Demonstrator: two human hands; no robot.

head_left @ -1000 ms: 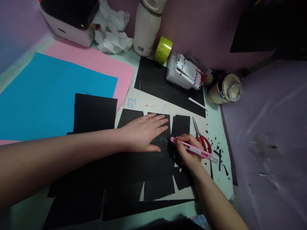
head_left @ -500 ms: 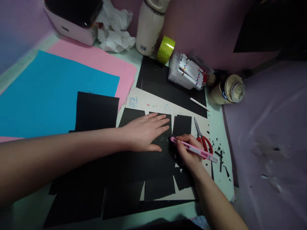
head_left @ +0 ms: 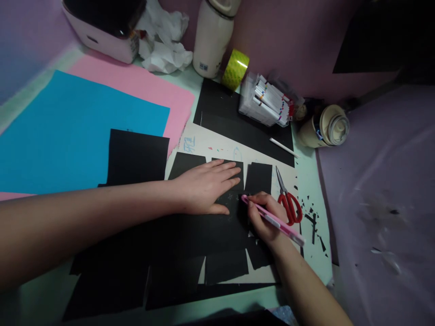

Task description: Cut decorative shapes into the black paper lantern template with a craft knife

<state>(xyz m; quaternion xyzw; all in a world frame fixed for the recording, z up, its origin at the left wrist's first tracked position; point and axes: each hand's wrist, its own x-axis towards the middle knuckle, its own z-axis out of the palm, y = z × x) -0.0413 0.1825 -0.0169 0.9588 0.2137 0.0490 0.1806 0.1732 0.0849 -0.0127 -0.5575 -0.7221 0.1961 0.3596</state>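
My left hand (head_left: 207,188) lies flat with fingers stretched on a piece of black paper (head_left: 190,235), which has cut flaps along its edges. Small light star-like marks show on the paper just right of that hand. My right hand (head_left: 268,215) is closed around a pink utility knife (head_left: 275,219), its front end down at the paper beside the marks and its rear end pointing to the lower right. The blade tip is too small to make out. Red-handled scissors (head_left: 288,203) lie just beyond my right hand, blades pointing away.
Black scraps (head_left: 314,226) litter the table's right side. Behind stand a box of white markers (head_left: 268,102), yellow tape (head_left: 235,70), a white bottle (head_left: 212,40) and a beige cup (head_left: 322,127). Blue paper (head_left: 74,140) over pink paper (head_left: 176,99) covers the left.
The rear end of the utility knife has swung down toward me, and my right hand has turned slightly with it. My left hand stays in place on the paper.
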